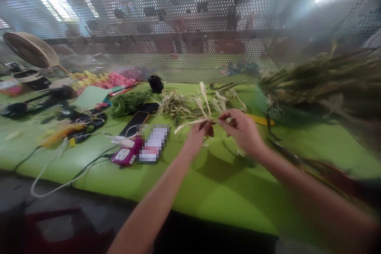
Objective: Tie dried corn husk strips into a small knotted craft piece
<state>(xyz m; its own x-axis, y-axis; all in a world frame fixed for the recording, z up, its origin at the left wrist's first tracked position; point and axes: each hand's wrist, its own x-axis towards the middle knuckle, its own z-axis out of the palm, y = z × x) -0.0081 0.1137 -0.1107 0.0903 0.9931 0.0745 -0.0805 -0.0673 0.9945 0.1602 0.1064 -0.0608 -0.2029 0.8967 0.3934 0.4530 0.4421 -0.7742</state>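
Observation:
My left hand [200, 131] is closed in a pinch on pale dried leaf strips [205, 101], which fan upward and out to the left from the fingertips. Close beside it on the right, my right hand [240, 129] has thumb and fingers pressed together; whatever they pinch is too small to make out. Both hands are held above the green tabletop [220, 198]. Behind them lies a loose pile of dried leaf pieces [174, 105], with more pale strips [220, 102] to its right.
A purple box with cables [125, 154], a lit phone [154, 143] and a dark phone [133, 122] lie left. Green foliage [127, 102], pink and yellow flowers [111, 81] and a fan [31, 50] are farther back. A dried stalk bundle [321, 81] fills the right, before a perforated panel [190, 61].

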